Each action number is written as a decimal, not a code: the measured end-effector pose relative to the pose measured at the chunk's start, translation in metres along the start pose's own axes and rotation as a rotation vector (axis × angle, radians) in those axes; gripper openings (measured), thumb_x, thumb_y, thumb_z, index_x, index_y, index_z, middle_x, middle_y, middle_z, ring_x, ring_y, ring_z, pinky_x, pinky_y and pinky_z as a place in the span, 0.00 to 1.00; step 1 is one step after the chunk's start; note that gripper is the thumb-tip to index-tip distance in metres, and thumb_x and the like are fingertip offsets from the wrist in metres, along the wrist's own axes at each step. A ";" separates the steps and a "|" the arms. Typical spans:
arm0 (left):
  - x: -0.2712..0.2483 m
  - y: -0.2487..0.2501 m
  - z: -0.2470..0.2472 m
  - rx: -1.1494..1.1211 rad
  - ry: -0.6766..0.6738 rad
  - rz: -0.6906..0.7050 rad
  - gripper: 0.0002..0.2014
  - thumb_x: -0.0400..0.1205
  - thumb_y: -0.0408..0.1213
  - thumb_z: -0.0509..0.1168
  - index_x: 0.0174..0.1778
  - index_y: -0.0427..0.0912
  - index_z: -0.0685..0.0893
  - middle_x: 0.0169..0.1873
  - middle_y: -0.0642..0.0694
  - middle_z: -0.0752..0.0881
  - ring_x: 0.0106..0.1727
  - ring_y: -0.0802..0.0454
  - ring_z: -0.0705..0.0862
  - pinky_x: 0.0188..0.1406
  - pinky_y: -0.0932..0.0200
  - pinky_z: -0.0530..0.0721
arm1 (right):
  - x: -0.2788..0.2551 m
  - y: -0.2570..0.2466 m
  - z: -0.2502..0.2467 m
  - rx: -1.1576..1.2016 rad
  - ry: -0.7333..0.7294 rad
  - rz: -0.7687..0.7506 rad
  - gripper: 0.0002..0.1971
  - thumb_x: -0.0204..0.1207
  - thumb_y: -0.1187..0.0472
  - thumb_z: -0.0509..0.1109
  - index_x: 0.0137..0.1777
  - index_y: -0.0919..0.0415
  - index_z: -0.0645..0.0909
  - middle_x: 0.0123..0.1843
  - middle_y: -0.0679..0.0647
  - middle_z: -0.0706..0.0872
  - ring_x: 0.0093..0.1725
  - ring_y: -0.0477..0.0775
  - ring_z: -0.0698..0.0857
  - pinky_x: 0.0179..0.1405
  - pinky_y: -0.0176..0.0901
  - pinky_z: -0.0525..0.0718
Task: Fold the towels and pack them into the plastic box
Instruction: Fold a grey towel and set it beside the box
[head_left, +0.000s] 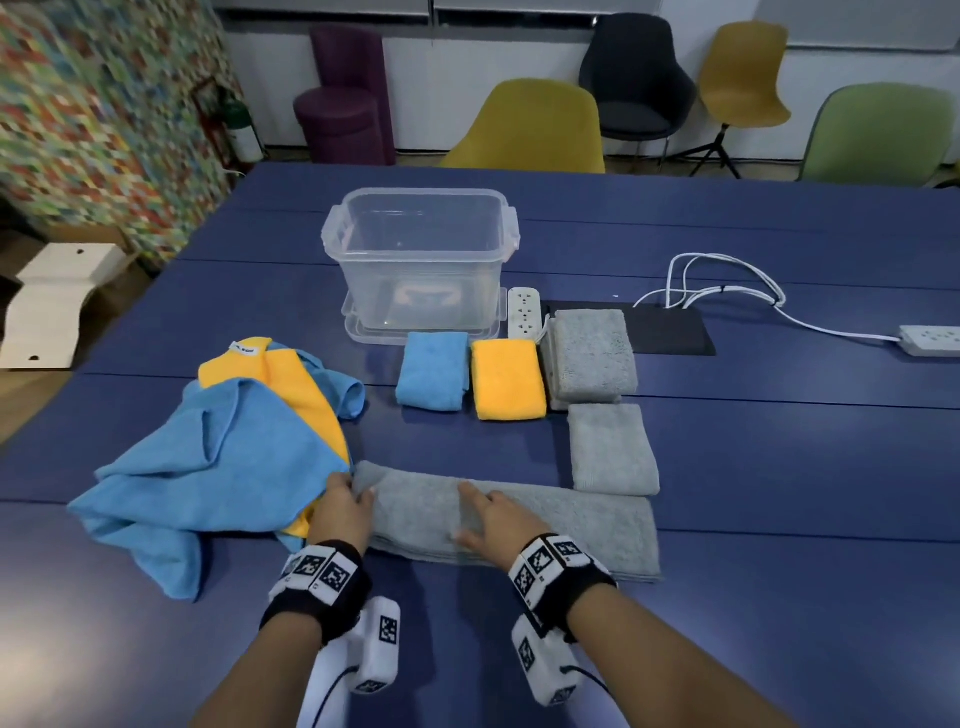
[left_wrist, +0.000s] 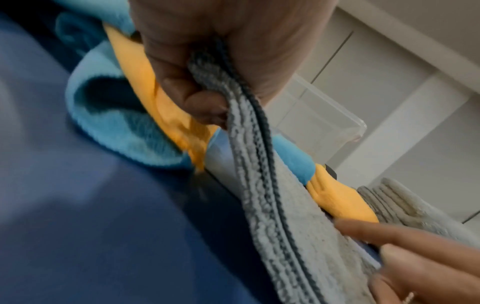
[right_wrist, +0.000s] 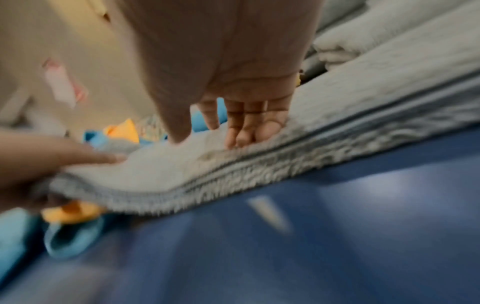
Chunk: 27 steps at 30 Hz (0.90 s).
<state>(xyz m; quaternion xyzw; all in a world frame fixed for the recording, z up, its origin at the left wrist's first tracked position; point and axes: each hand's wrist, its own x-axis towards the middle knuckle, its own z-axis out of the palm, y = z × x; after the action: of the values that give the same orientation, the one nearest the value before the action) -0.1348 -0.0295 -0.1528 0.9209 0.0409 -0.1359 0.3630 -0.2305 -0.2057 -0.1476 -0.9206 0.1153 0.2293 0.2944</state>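
From the head view, the grey towel is lying lengthwise along the tabletop's near edge; the left hand is gripping its left end. The left wrist view is showing that hand's fingers clenched around the doubled edge. In the right wrist view, the right hand is pressing flat at mid-length.

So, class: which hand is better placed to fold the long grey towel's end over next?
The left hand, probably. It already pinches the layered left end of the long grey towel, while the right hand lies flat mid-towel, well placed to hold the fold line.
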 end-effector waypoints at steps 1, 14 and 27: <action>0.003 0.001 -0.007 0.000 0.023 0.007 0.15 0.81 0.35 0.64 0.60 0.29 0.75 0.55 0.27 0.82 0.59 0.32 0.80 0.53 0.49 0.74 | 0.002 0.000 0.001 0.096 0.036 -0.019 0.29 0.81 0.47 0.59 0.80 0.52 0.57 0.73 0.59 0.72 0.70 0.61 0.75 0.69 0.52 0.74; -0.050 0.048 0.034 -0.107 -0.539 0.428 0.18 0.83 0.37 0.62 0.69 0.44 0.73 0.49 0.49 0.79 0.48 0.56 0.79 0.42 0.74 0.75 | -0.006 0.018 -0.027 1.026 0.071 0.197 0.19 0.77 0.54 0.70 0.57 0.71 0.81 0.45 0.62 0.85 0.42 0.58 0.84 0.37 0.46 0.83; -0.026 0.010 0.071 0.773 -0.352 0.814 0.27 0.87 0.50 0.32 0.71 0.47 0.69 0.69 0.46 0.79 0.77 0.40 0.61 0.72 0.49 0.62 | -0.005 0.035 -0.009 0.640 0.380 0.369 0.16 0.73 0.62 0.73 0.51 0.60 0.66 0.47 0.54 0.77 0.45 0.53 0.77 0.43 0.37 0.72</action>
<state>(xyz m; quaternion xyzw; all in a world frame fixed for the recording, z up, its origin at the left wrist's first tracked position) -0.1737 -0.0843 -0.1888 0.8918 -0.4291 -0.1414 0.0251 -0.2438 -0.2385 -0.1559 -0.7723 0.3961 0.0570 0.4934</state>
